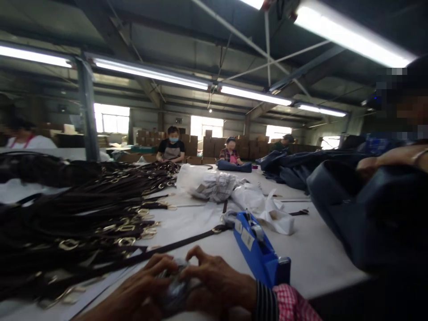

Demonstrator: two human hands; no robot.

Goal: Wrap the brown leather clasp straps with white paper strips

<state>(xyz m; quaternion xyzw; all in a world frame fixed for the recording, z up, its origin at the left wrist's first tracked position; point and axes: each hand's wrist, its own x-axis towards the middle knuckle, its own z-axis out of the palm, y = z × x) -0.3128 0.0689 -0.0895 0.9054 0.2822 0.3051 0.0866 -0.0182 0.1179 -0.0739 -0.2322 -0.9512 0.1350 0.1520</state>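
Observation:
Both my hands rest at the near edge of the white table (200, 218). My left hand (140, 290) and my right hand (214, 278) have curled fingers closed together on a small grey, shiny thing (175, 290) that I cannot name. A dark brown strap with a gold buckle (187, 240) runs across the table just beyond my fingers. A blue tape dispenser (259, 249) stands right of my right hand, next to my striped and red-checked sleeve (284, 305).
A big heap of dark straps with gold buckles (83, 214) fills the left. Crumpled white paper and plastic (240, 196) lie mid-table. A dark blue bag (368, 214) under another person's arm (394, 160) sits right. Other workers (171, 149) sit at the far end by cardboard boxes.

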